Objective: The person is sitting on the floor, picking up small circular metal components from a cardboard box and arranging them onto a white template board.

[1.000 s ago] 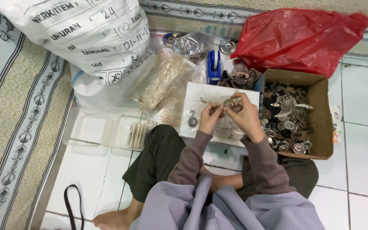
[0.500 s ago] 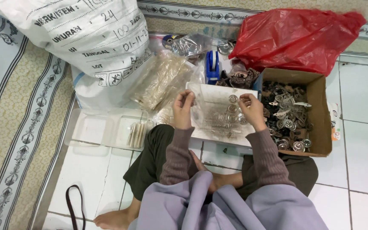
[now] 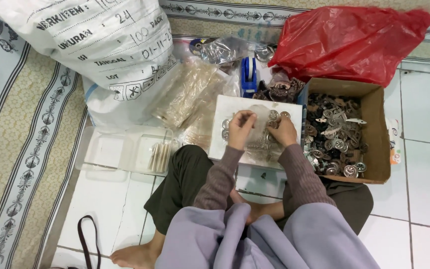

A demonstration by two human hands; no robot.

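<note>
Our left hand (image 3: 239, 128) pinches the top edge of one clear plastic pouch (image 3: 261, 130) between curled fingers; our right hand (image 3: 283, 131) presses bunched fingertips onto its other side. The pouch lies on one white board (image 3: 220, 144), beside several round metal discs (image 3: 225, 124), too overlapped to count exactly. To the right stands one cardboard box (image 3: 377, 134) of metal parts; beyond it, one red bag (image 3: 349, 40).

Left hand (image 3: 240, 127), right hand (image 3: 282, 130); fingers pinched, close together
</note>
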